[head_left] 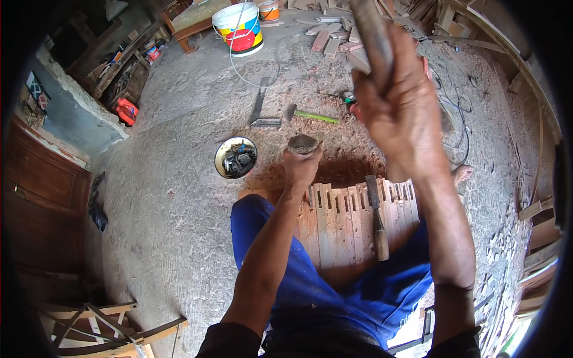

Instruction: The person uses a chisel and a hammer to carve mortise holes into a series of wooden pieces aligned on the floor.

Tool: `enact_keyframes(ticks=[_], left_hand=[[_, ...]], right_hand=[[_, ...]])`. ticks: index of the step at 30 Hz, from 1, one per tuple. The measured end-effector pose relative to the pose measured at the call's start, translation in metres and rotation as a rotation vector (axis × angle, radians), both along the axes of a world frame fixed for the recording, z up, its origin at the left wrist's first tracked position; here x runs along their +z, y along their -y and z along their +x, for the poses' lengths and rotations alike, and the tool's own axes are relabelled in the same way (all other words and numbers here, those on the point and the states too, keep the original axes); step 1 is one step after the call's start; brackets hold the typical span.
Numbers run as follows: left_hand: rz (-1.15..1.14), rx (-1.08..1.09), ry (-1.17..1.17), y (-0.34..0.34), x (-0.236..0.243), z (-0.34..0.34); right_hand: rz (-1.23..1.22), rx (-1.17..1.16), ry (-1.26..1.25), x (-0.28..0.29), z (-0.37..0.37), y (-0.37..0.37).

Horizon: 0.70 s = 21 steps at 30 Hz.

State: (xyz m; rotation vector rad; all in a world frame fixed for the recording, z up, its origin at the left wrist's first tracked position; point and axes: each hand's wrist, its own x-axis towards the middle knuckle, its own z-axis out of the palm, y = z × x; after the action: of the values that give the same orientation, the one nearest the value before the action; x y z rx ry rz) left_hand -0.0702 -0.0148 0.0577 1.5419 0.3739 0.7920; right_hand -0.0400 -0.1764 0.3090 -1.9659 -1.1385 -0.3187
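My right hand (403,113) is raised high at the right, closed round a thick worn wooden stick (371,36) whose upper end runs out of view. Lower and to the left, my left hand (300,170) grips a tool with a blunt, worn round end (302,144) facing up; its lower part is hidden. Beside that hand, a row of wooden strips (334,230) lies between my legs, with slots cut near their far ends. On top of the strips rests a chisel (380,230) with a wooden handle, its blade pointing away from me.
A bowl of dark metal parts (237,157) stands left of my left hand. Beyond lie a carpenter's square (261,107) and a green-handled tool (316,117). Farther off are a paint bucket (239,30) and wood offcuts (331,39). A cable (461,113) curls at the right.
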Motion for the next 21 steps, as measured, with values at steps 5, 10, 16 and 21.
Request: enact_keyframes(ticks=[5, 10, 16, 21], left_hand=[[0.125, 0.048, 0.154, 0.018, 0.007, -0.011], [-0.12, -0.017, 0.199, 0.024, 0.012, -0.006], [-0.335, -0.062, -0.035, -0.006, 0.001, 0.015], [-0.14, -0.095, -0.233, -0.009, 0.0, -0.006]], right_hand=[[-0.938, 0.155, -0.145, -0.082, -0.006, 0.012], [-0.556, 0.256, 0.024, -0.069, -0.001, 0.036], [0.196, 0.032, -0.039, 0.022, 0.029, -0.017], [-0.723, 0.104, -0.05, -0.065, 0.029, -0.014]])
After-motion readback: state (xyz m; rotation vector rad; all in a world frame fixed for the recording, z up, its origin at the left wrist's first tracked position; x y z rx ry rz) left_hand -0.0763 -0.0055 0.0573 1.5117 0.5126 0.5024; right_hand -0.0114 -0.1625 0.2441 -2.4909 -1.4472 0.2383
